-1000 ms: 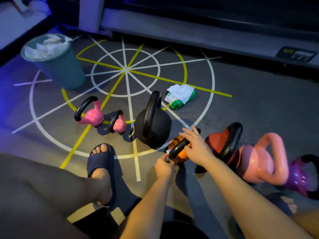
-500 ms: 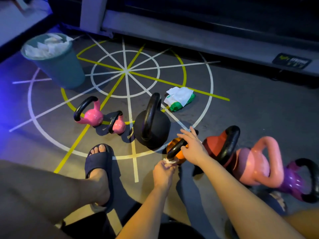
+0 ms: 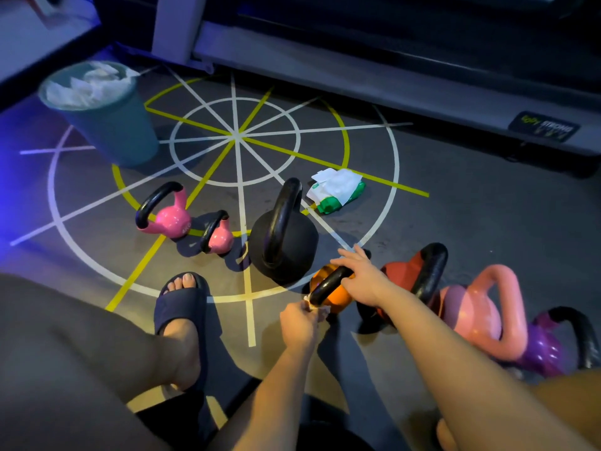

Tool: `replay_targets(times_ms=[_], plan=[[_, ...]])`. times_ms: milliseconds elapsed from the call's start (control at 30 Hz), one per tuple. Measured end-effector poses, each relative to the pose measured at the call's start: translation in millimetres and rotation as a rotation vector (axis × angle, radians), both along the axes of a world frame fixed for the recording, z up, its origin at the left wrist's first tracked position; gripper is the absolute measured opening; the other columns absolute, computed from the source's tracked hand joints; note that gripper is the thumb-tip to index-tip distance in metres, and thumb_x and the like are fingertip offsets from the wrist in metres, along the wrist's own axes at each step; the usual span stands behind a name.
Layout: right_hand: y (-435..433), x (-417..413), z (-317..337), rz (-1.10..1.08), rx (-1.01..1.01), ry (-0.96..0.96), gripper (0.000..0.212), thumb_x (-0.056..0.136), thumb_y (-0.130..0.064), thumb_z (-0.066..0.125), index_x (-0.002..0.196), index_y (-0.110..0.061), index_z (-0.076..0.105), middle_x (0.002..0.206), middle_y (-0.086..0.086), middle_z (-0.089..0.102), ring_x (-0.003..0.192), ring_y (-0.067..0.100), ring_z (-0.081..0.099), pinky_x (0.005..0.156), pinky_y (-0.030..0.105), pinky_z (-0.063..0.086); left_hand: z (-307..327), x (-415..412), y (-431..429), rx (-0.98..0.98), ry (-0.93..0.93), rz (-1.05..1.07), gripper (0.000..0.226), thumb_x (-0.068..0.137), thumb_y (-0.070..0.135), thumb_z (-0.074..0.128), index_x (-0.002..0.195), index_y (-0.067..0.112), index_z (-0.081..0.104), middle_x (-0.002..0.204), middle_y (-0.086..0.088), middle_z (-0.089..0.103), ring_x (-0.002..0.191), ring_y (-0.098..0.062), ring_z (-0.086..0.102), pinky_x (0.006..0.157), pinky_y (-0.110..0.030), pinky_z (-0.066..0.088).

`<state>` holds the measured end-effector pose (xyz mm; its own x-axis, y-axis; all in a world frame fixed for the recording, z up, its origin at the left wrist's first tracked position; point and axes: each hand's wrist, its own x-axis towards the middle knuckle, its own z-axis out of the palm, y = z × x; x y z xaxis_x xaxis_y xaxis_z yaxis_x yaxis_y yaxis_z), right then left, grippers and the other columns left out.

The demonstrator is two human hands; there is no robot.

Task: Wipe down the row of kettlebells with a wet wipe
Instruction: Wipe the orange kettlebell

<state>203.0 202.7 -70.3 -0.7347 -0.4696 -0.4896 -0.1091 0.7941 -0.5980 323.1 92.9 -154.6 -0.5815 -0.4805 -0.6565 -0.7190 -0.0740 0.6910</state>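
Kettlebells stand in a row on the dark gym floor (image 3: pixel 471 229), which carries white and yellow lines painted like a wheel. The small orange kettlebell (image 3: pixel 340 297) with a black curved handle is in the lower middle of the view. The big black iron kettlebell (image 3: pixel 284 247) is at its 10 o'clock and the red kettlebell (image 3: pixel 398 271) with a thick black handle at its 3 o'clock.

The left hand (image 3: pixel 299 323) is at 7 o'clock of the orange kettlebell. Its fingertips are closed in a pinch on a small crumpled white wet wipe (image 3: pixel 313 305), and the wipe touches the near end of the black handle. The right hand (image 3: pixel 364 281) rests on the far end of the same handle with the fingers nearly straight and a little spread, not curled round anything.

Further toward 3 o'clock come a salmon-pink kettlebell (image 3: pixel 476 315) and a shiny purple kettlebell (image 3: pixel 543 351). At 9 o'clock of the black one stand a smaller pink kettlebell (image 3: pixel 221 239) and, beyond it, a larger pink kettlebell (image 3: pixel 170 218). A green and white packet of wipes (image 3: pixel 336 190) lies at 1 o'clock of the black kettlebell. A round teal bin (image 3: pixel 113 131) full of crumpled white sheets stands at 10 o'clock of the view. A foot in a dark blue slipper (image 3: pixel 182 307) is at 7 o'clock of the black kettlebell.
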Motion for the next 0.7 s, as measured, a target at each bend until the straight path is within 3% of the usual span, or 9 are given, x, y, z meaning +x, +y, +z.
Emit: replay_targets(times_ms=[200, 367, 500, 600, 700], plan=[[-8, 5, -13, -0.051, 0.001, 0.093, 0.053, 0.091, -0.005, 0.052, 0.137, -0.031, 0.055, 0.16, -0.013, 0.028, 0.152, 0.008, -0.006, 0.124, 0.041, 0.012, 13, 19, -2, -0.27, 0.175, -0.06, 0.008, 0.094, 0.022, 0.07, 0.092, 0.027, 0.075, 0.083, 0.013, 0.07, 0.083, 0.001, 0.062, 0.07, -0.016, 0.04], [-1, 7, -14, -0.043, -0.03, 0.073, 0.053, 0.091, -0.006, 0.051, 0.136, -0.035, 0.055, 0.159, -0.017, 0.028, 0.152, 0.005, -0.006, 0.125, 0.041, 0.012, 11, 11, -7, -0.2, 0.168, -0.101, 0.02, 0.088, 0.013, 0.075, 0.096, 0.03, 0.071, 0.086, 0.011, 0.067, 0.086, -0.007, 0.062, 0.08, -0.027, 0.044], [5, 7, -16, -0.039, -0.061, 0.07, 0.056, 0.091, -0.003, 0.051, 0.137, -0.035, 0.054, 0.159, -0.018, 0.027, 0.151, 0.004, -0.006, 0.125, 0.04, 0.007, 8, -4, -8, -0.107, 0.137, -0.149, 0.022, 0.081, 0.009, 0.08, 0.1, 0.018, 0.075, 0.088, 0.007, 0.069, 0.087, -0.006, 0.061, 0.083, -0.025, 0.042], [4, 8, -20, -0.052, -0.069, 0.094, 0.056, 0.09, -0.002, 0.05, 0.136, -0.034, 0.055, 0.159, -0.017, 0.029, 0.151, 0.004, -0.006, 0.125, 0.039, 0.008, 10, 4, -2, -0.235, 0.175, -0.107, 0.018, 0.084, 0.013, 0.078, 0.098, 0.023, 0.071, 0.084, 0.009, 0.067, 0.089, -0.014, 0.065, 0.075, -0.026, 0.043], [1, 9, -18, -0.061, -0.061, 0.114, 0.055, 0.091, -0.001, 0.049, 0.135, -0.033, 0.055, 0.158, -0.017, 0.029, 0.151, 0.004, -0.005, 0.125, 0.041, 0.011, 22, 15, 7, -0.375, 0.276, -0.084, 0.026, 0.091, 0.015, 0.072, 0.114, 0.027, 0.071, 0.091, 0.009, 0.071, 0.089, -0.01, 0.065, 0.074, -0.024, 0.043]])
